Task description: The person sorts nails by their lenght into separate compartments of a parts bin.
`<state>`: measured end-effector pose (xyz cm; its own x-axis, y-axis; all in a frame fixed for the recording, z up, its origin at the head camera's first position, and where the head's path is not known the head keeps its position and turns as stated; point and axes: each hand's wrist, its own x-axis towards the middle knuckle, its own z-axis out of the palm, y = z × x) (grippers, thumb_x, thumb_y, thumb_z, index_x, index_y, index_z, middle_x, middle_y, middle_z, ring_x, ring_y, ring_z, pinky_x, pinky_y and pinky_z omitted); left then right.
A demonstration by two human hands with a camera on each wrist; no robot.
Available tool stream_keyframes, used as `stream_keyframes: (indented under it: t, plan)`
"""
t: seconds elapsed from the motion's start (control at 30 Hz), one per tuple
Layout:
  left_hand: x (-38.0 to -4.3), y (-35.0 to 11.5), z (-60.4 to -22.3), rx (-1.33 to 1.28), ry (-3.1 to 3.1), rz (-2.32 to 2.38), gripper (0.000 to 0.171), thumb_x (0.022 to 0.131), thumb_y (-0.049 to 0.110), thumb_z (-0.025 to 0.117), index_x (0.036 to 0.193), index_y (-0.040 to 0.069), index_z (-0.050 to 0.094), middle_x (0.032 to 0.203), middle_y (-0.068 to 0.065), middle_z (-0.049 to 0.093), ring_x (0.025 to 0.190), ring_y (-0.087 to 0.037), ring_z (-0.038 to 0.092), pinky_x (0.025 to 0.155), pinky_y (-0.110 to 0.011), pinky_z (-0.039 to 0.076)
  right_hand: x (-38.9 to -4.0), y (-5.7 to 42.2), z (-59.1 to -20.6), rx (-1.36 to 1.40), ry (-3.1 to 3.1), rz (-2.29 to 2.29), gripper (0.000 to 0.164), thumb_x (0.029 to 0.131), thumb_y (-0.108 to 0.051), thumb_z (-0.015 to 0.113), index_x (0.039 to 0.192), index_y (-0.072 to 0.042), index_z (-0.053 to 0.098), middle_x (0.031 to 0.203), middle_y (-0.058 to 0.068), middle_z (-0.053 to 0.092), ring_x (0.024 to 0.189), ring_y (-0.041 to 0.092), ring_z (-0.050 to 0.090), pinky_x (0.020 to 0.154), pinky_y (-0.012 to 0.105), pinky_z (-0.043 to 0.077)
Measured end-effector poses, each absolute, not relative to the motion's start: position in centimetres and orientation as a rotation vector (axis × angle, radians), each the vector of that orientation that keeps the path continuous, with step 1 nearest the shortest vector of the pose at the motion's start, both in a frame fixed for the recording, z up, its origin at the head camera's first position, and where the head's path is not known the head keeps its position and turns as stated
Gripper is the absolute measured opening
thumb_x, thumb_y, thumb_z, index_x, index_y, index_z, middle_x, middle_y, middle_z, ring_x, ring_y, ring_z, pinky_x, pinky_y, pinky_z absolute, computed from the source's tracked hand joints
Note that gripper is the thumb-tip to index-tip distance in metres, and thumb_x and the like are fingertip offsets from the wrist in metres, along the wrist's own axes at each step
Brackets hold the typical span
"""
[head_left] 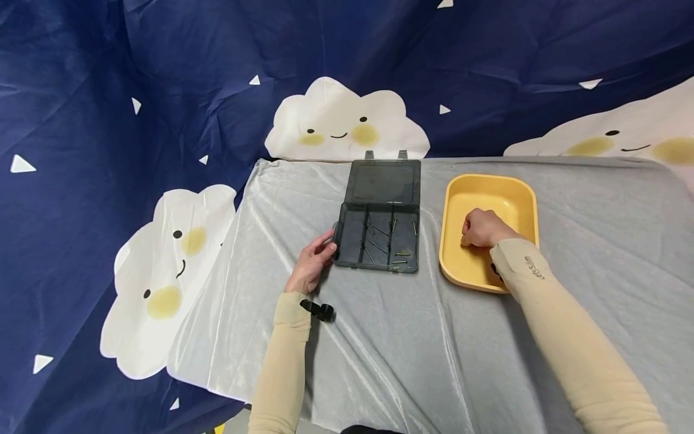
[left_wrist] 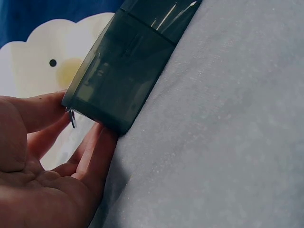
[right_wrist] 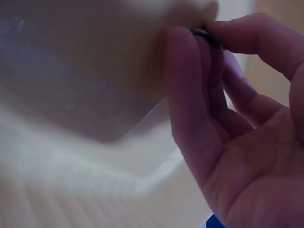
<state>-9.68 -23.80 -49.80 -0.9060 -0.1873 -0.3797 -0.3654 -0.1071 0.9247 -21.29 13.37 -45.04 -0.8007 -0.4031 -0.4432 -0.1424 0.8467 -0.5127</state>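
A dark, see-through compartment box (head_left: pixel 352 241) lies with its lid (head_left: pixel 384 182) folded back. My left hand (head_left: pixel 312 262) grips its left side, thumb at the upper rim and fingers low against the wall in the left wrist view. Long dark screws (head_left: pixel 378 246) lie in the middle compartment and brass-coloured screws (head_left: pixel 400 261) in the right one. Inside the yellow basin (head_left: pixel 452 268), my right hand (head_left: pixel 482 229) is low over the floor. Its thumb and fingertips pinch a small dark metal piece (right_wrist: pixel 202 33), mostly hidden by the fingers.
A grey velvety cloth (head_left: pixel 390 337) covers the table under the box and basin. Behind it hangs a dark blue backdrop (head_left: pixel 347 42) with white cloud shapes. A black strap with a small camera (head_left: pixel 320 310) is on the left wrist.
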Motion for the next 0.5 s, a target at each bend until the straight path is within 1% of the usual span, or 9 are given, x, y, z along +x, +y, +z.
stream_keyframes:
  t: [0.27, 0.5]
  plan:
    - [-9.62, -23.76, -49.71, -0.629, 2.018, 2.149, 0.042, 0.096, 0.009, 0.059, 0.137, 0.016, 0.056, 0.126, -0.015, 0.059, 0.096, -0.010, 0.057, 0.081, -0.022, 0.047, -20.99, 13.59, -45.20, -0.415, 2.510, -0.581, 0.015, 0.078, -0.015, 0.070, 0.081, -0.004, 0.059, 0.069, 0.005, 0.055, 0.065, 0.020, 0.052, 0.057, 0.028, 0.039]
    - [-9.63, -23.75, -49.71, -0.628, 2.012, 2.161, 0.042, 0.096, 0.007, 0.059, 0.137, 0.015, 0.056, 0.125, -0.014, 0.059, 0.095, -0.010, 0.057, 0.081, -0.022, 0.047, -20.81, 13.94, -44.94, -0.404, 2.497, -0.606, 0.016, 0.079, -0.016, 0.070, 0.080, -0.004, 0.059, 0.066, 0.004, 0.055, 0.060, 0.019, 0.052, 0.056, 0.028, 0.040]
